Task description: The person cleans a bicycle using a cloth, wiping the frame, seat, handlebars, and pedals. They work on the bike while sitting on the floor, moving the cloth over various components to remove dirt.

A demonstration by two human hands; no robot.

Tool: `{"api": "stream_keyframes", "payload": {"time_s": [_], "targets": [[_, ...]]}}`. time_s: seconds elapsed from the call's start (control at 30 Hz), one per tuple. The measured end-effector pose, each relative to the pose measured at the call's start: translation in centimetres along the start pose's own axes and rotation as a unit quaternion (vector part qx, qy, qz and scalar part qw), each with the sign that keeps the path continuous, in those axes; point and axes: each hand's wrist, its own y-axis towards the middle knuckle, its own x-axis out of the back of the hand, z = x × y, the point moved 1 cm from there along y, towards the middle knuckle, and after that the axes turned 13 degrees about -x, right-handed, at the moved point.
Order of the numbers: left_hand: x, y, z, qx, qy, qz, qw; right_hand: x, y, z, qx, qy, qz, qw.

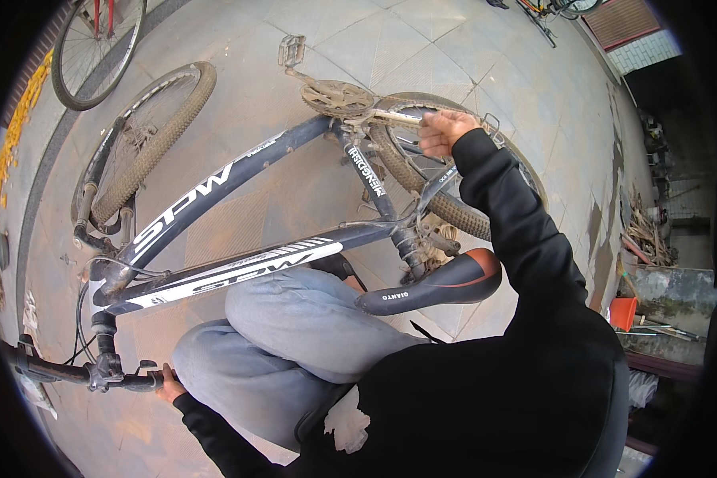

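Observation:
A dirty dark-blue and white mountain bike frame lies tilted before me, its top tube close against my knees. My left hand is closed around the end of the handlebar, near a brake lever. Beside the rear wheel, my right hand has its fingers curled around the light-coloured chainstay; the palm side is hidden. The muddy chainring and a pedal lie left of that hand. The black and orange saddle is near my right arm. The knobby front wheel is turned.
Another bicycle's wheel with a red fork stands at upper left. Part of another bicycle shows at the top. Along the right are a wood pile, an orange bin-like container and a concrete block. Paving tiles cover the ground.

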Motion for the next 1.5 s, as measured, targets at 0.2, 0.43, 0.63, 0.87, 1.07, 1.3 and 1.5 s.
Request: {"api": "stream_keyframes", "payload": {"time_s": [0.2,0.43,0.63,0.87,1.07,1.3,1.5], "targets": [[1.3,1.8,4.7,0.094,0.029,-0.011,0.995,-6.7,4.9,-7.3,-0.012,-0.332,-0.018,0.943],[1.0,1.8,6.3,0.115,0.008,-0.007,0.993,-9.2,5.0,-8.1,-0.01,-0.488,-0.157,0.858],[1.0,0.8,6.7,0.133,-0.009,0.01,0.991,-8.4,7.6,-11.0,-0.291,-0.092,0.08,0.949],[-0.2,-0.5,4.6,0.116,-0.03,0.022,0.993,-10.4,10.2,-10.9,-0.261,-0.082,0.092,0.957],[-0.6,-0.9,2.1,0.062,-0.001,0.045,0.997,-11.6,9.8,-10.5,-0.282,-0.129,0.002,0.951],[1.0,-1.6,5.2,0.09,-0.013,0.064,0.994,-12.1,8.3,-8.1,-0.294,-0.122,-0.025,0.948],[5.6,-3.7,4.2,0.185,0.061,0.075,0.978,-12.3,8.7,-5.0,-0.302,-0.132,-0.008,0.944]]}}
